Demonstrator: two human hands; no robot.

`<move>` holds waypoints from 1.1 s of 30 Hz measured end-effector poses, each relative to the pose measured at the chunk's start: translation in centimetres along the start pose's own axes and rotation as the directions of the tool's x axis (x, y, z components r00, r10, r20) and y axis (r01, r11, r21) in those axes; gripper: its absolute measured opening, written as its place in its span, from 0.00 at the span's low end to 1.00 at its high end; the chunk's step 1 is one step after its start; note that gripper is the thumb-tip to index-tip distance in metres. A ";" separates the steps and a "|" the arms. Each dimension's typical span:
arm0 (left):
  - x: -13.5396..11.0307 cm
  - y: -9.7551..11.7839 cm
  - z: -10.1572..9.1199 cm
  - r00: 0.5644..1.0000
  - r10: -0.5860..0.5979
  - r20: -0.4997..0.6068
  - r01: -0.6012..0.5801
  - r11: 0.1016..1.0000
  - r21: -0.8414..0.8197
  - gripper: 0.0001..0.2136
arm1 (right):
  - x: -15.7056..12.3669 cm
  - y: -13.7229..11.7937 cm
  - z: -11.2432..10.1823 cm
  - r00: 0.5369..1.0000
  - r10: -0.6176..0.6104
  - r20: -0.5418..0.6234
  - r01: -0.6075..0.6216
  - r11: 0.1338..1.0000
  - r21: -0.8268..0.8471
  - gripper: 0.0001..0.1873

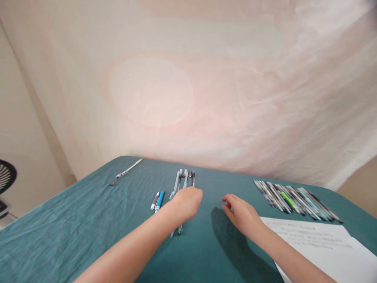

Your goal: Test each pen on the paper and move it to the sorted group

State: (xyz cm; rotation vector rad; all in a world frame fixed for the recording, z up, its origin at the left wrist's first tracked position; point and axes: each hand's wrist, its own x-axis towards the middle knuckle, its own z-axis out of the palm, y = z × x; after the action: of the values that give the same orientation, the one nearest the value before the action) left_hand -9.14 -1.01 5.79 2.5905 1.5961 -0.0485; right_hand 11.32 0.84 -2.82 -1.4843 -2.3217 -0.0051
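Observation:
My left hand is closed above a small row of pens, its fingertips hidden from view. Whether it grips one of them I cannot make out. Clear-barrelled pens and a dark pen stick out beyond the knuckles, and other pen ends show below the wrist. Just left of that row lie a blue pen and a white-and-grey pen. My right hand hovers over the cloth to the right, its fingers loosely curved and apart from the thumb, with nothing visible in them.
A long row of pens, one bright green, lies at the right. In front of it is an open notebook with writing. A lone pen rests at the far left of the green cloth. A fan stands at the left edge.

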 end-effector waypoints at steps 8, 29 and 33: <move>0.1 -3.9 -1.4 0.986 -0.136 0.101 0.135 0.991 0.013 0.13 | -2.2 -2.7 1.8 0.990 -0.136 0.049 0.128 0.983 0.129 0.10; 1.5 -2.1 1.4 0.980 -0.187 0.071 0.188 0.982 -0.004 0.12 | -2.4 -2.6 1.6 0.989 -0.125 0.079 0.111 0.980 0.166 0.10; 1.5 -1.3 2.1 0.986 -0.155 0.054 0.156 0.988 -0.018 0.12 | -2.3 -2.7 1.4 0.988 -0.128 0.085 0.111 0.978 0.176 0.10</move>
State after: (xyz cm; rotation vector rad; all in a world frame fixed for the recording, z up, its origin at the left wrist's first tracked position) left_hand -9.56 0.70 3.50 2.4226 1.7657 -0.1093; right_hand 9.38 -2.08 -4.37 -1.2863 -2.4164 0.2320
